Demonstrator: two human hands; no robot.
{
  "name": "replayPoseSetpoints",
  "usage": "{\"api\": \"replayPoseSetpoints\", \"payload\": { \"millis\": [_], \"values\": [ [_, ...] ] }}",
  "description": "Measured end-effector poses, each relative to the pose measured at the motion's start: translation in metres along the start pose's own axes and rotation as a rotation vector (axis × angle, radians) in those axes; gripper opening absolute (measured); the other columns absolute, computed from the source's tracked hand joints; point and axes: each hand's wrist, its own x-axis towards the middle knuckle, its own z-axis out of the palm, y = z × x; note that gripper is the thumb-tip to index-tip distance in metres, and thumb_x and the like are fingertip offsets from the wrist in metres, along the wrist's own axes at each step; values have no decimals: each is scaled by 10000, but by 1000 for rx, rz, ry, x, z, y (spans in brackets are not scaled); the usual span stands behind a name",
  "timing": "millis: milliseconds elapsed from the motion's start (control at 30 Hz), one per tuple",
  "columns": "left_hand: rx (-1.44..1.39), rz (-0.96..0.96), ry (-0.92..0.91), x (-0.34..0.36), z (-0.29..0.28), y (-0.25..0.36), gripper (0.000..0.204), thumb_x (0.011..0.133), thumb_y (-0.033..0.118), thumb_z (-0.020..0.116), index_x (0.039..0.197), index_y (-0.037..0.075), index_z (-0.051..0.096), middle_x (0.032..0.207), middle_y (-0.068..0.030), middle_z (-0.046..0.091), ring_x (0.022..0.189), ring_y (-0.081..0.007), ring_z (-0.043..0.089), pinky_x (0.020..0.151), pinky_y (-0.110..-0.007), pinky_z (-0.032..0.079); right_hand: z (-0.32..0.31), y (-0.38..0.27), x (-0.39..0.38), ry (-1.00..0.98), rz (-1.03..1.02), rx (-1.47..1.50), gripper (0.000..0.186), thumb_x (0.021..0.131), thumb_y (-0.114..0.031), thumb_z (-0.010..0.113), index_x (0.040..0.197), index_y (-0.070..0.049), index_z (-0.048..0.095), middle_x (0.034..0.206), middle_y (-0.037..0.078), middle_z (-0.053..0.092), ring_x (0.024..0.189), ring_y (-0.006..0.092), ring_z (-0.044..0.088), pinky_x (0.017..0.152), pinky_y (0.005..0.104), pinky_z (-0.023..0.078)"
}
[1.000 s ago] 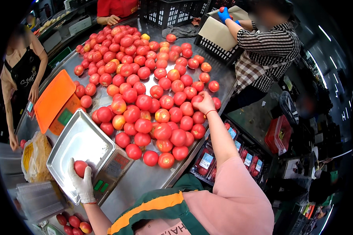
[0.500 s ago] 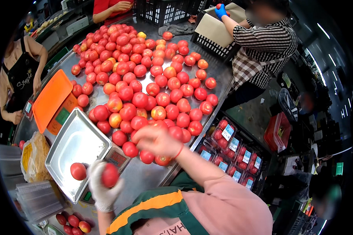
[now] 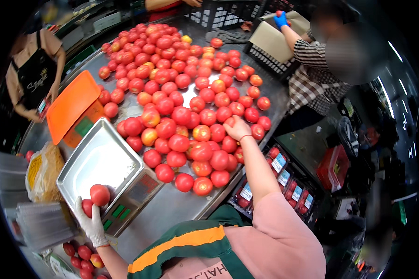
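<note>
My left hand [image 3: 92,224], in a white glove, is closed round a tomato [image 3: 87,208] at the near corner of the silver scale tray [image 3: 86,156]. Touching that fruit or very close to it, a second red tomato [image 3: 100,195] rests in the tray. Out to the right, my bare right hand [image 3: 239,129] reaches into the spread of tomatoes [image 3: 181,116] on the metal table. Its fingers curl round a tomato [image 3: 229,122] near the pile's right side; the palm side is hidden.
Left of the scale [image 3: 135,195] stand an orange scale [image 3: 72,109], a plastic bag [image 3: 44,174] and stacked clear containers [image 3: 46,223]. Packed tomato boxes [image 3: 291,183] fill a crate at right. One co-worker [image 3: 312,69] handles produce at a black crate [image 3: 274,58]; another [image 3: 37,69] stands far left.
My left hand has lowered its tomato to the tray corner. My right hand has moved right and away from me, onto a tomato. The whole view has shifted slightly.
</note>
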Motion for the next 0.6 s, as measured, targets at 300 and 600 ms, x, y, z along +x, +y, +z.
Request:
{"api": "replayPoseSetpoints", "payload": {
  "millis": [300, 600],
  "values": [
    [74, 109, 67, -10, 0, -1, 350, 887, 144, 520, 1215, 24, 520, 1312, -197, 416, 1216, -331, 408, 1041, -400, 293, 4, -4, -2, 79, 1, 59, 623, 673, -541, 646, 1135, -130, 568, 1090, 197, 609, 1003, 365, 587, 863, 433, 465],
    [116, 159, 95, -13, 1, 10, 346, 884, 130, 507, 1214, 26, 518, 1273, -201, 446, 1173, -341, 447, 1010, -398, 339, -19, -94, -64, -83, -448, 1054, 469, 744, -200, 720, 1143, -14, 557, 1032, 65, 591, 918, 146, 571, 808, 287, 488]
  ]
}}
